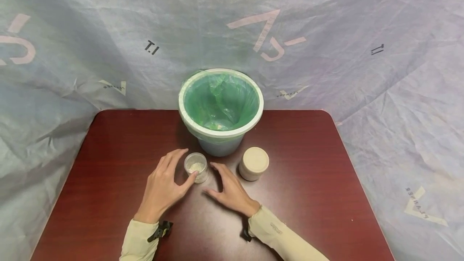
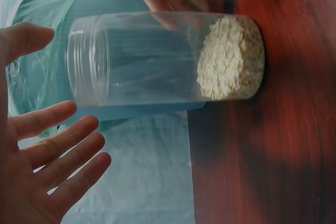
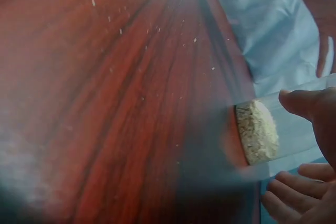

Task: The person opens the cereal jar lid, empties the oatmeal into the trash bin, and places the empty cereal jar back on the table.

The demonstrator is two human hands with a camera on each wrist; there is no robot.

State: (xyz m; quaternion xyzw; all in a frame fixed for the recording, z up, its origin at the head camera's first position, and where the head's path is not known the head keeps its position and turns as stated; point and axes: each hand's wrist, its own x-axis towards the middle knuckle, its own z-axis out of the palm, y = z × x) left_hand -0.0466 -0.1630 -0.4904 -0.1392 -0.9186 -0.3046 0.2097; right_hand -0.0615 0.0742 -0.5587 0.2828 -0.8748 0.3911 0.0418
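A clear, lidless jar [image 1: 196, 167] stands upright on the table, with pale flakes that look like oats [image 2: 231, 59] filling its lower part. On its left is my left hand [image 1: 163, 186], thumb and fingers spread; the left wrist view shows a gap between them and the jar [image 2: 149, 61]. My right hand [image 1: 232, 190] is at the jar's right side with its fingers extended and thumb apart. In the right wrist view its thumb [image 3: 302, 103] overlaps the jar; whether it touches I cannot tell. Neither hand grips anything.
Right of my right hand stands a second jar [image 1: 254, 163] with a cream-coloured top. A bin [image 1: 221, 134] with a green plastic liner stands directly behind the clear jar. Grey fabric [image 1: 152, 7] hangs around the dark red table [image 1: 308, 196]. Small pale specks dot the tabletop.
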